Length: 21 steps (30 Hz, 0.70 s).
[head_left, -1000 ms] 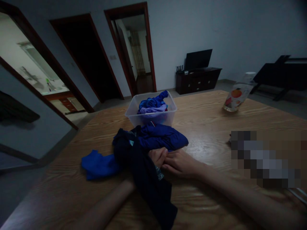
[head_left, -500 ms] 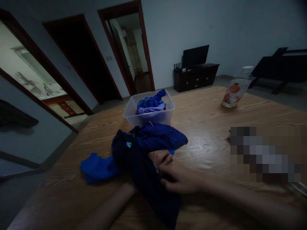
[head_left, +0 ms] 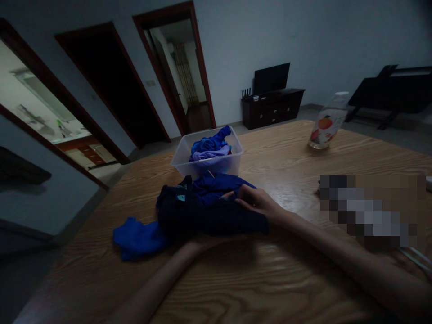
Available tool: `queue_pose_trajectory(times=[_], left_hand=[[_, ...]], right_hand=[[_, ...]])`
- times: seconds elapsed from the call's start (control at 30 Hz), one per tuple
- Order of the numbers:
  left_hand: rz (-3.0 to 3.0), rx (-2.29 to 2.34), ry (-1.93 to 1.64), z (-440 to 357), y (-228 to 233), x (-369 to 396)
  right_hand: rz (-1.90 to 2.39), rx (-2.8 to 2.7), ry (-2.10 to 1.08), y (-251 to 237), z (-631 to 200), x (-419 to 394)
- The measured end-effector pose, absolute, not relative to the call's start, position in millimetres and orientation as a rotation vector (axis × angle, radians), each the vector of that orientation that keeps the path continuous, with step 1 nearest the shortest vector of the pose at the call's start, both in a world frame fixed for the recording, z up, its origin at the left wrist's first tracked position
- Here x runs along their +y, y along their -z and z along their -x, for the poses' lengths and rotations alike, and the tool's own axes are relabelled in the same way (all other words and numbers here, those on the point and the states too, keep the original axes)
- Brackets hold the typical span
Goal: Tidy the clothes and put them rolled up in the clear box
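Note:
A dark navy garment with a small light-blue tag lies across the middle, stretched to the right. My right hand pinches its upper edge near the right end. Underneath the cloth is my left hand; its fingers are mostly hidden, so its grip does not show. Behind, a royal-blue garment is bunched up and partly covered. A brighter blue cloth sticks out at the left from under the navy one.
A clear plastic bin with blue and lilac clothes stands just beyond the garments. On the wooden table are a labelled bottle at the far right and a blurred-out item at the right.
The navy garment's loose end has swung from hanging toward me to lying out rightward. My right hand has moved up and right with its edge. The left hand is now under the cloth.

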State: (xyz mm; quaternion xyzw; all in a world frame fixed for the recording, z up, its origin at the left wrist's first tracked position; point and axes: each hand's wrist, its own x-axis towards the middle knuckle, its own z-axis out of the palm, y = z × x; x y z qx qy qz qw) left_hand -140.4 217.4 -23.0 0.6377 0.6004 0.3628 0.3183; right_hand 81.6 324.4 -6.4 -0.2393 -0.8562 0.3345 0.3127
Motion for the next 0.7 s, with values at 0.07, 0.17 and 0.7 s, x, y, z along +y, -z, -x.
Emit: queue_pose_trajectory(times=[0.07, 0.17, 0.7], left_hand=[[-1.57, 1.559, -0.881, 141, 21, 214], [-1.315, 1.606, -0.796, 140, 17, 208], [-1.514, 1.596, -0.759, 139, 24, 215]], right_hand=[[0.671, -2.245, -0.873, 9, -82, 329], [0.695, -2.177, -0.901, 11, -84, 335], [0.377, -2.465, -0.197, -5, -70, 290]])
